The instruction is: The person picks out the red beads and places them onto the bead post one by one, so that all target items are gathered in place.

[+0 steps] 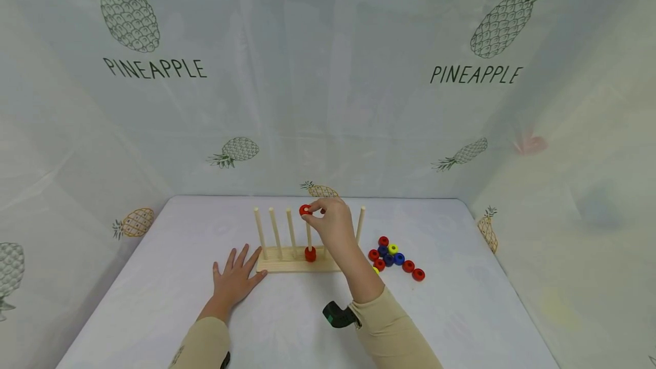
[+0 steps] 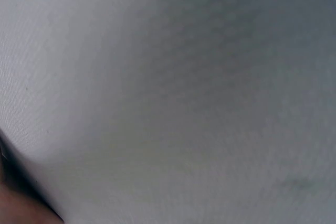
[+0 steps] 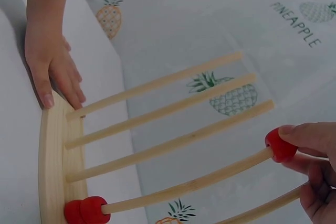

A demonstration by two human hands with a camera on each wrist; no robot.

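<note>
My right hand (image 1: 334, 225) pinches a red bead (image 1: 305, 210) between thumb and fingers at the top of a wooden peg. In the right wrist view the bead (image 3: 281, 145) sits right at the tip of that peg (image 3: 194, 183). Two red beads (image 3: 87, 211) are stacked at the same peg's foot, against the wooden base (image 1: 287, 266). My left hand (image 1: 233, 282) lies with fingers spread on the table, thumb and fingertips at the base's left end. Three bare pegs (image 1: 275, 232) stand between it and the beaded one.
Right of the rack lies a loose group of red, blue and yellow beads (image 1: 398, 258) on the white table (image 1: 287, 323). Another peg (image 1: 361, 224) rises beyond my right hand. A pineapple-print sheet (image 1: 328, 101) hangs behind and beside the table.
</note>
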